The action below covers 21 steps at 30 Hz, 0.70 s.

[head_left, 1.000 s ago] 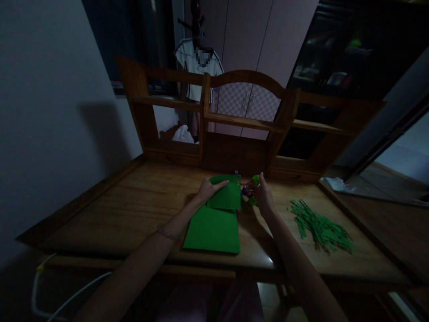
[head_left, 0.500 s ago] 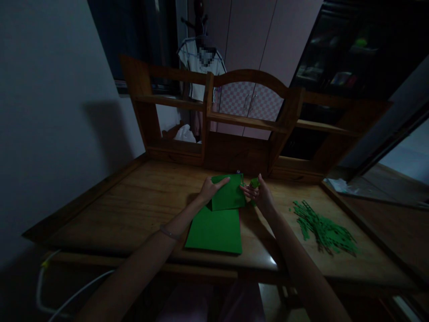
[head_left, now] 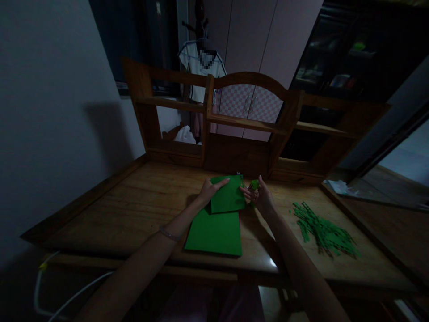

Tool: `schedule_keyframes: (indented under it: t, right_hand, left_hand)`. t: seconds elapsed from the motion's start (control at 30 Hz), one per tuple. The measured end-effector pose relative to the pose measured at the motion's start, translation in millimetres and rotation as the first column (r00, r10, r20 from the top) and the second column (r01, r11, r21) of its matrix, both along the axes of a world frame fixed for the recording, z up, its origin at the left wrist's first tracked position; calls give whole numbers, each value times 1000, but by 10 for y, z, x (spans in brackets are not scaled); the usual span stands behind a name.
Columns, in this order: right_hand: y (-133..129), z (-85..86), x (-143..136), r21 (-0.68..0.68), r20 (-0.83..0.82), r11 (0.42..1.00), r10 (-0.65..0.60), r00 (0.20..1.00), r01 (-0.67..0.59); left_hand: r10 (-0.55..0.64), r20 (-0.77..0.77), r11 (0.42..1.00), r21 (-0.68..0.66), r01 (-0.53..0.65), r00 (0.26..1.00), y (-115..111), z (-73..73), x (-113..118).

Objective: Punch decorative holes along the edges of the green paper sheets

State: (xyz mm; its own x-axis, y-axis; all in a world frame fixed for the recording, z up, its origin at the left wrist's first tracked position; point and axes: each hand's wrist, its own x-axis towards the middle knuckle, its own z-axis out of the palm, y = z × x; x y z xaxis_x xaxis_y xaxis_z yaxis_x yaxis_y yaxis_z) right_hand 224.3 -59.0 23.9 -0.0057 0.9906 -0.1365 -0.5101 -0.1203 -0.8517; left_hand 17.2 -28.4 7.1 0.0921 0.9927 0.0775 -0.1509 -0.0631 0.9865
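A green sheet [head_left: 226,197], roughly square, is held up slightly tilted over the table. My left hand [head_left: 209,190] grips its left side, the thumb lying on top and the other fingers hidden underneath. At the sheet's right edge is my right hand [head_left: 259,197], closed around a small tool with a yellow-green handle [head_left: 254,184]. The tool's working end is too dark and small to make out. Beneath the held sheet, a larger green sheet or stack of sheets [head_left: 214,235] lies flat near the table's front edge.
A loose pile of green cut strips [head_left: 325,230] is spread on the right of the wooden table [head_left: 134,201]. Along the back rises a wooden shelf unit [head_left: 248,120]. A white wall [head_left: 67,134] borders the left, and a white cable [head_left: 80,290] hangs at lower left.
Almost nothing differs. The yellow-green handle shows slightly more in my right hand, and the held sheet sits a touch lower in view.
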Motion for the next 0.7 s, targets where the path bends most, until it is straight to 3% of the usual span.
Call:
schedule_keyframes:
  t: [0.2,0.5,0.7]
  right_hand:
    - [-4,24,-13,1,9,1000,-18,1000,18]
    - [-13,60,20,65,-85,992,-106,991,112]
    - [-13,64,0,79,-71,991,-98,993,104]
  left_hand:
    - [-11,42,1000,-16,12,999,4,9,-16]
    - [-132,61,989,-58,136,989,9,12,8]
    - [-92,-76,994,45,95,993,46,-63,36]
